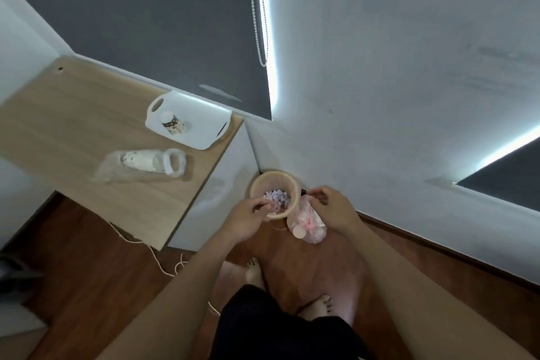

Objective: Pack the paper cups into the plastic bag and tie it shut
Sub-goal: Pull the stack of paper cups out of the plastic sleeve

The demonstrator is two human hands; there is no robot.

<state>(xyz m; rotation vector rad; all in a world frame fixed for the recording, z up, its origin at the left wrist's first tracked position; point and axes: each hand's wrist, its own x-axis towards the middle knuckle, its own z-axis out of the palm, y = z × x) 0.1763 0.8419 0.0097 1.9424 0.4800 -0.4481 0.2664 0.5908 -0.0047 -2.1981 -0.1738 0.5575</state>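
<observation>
A clear plastic bag (306, 226) holding pink-patterned paper cups hangs in front of me, above the floor. My right hand (334, 209) pinches the top of this bag from the right. My left hand (248, 221) is pinched shut just left of it, apparently on the bag's other top end; the motion blur hides the exact grip. On the wooden table (73, 126) a second clear bag of stacked cups (140, 164) lies on its side. One patterned paper cup (173, 123) stands upside down on a white tray (201, 128).
A round beige wastebasket (258, 184) with colourful scraps inside stands on the floor in the wall corner, right behind my hands. A white cable (157, 260) trails across the wooden floor under the table edge. My bare feet are below the bag.
</observation>
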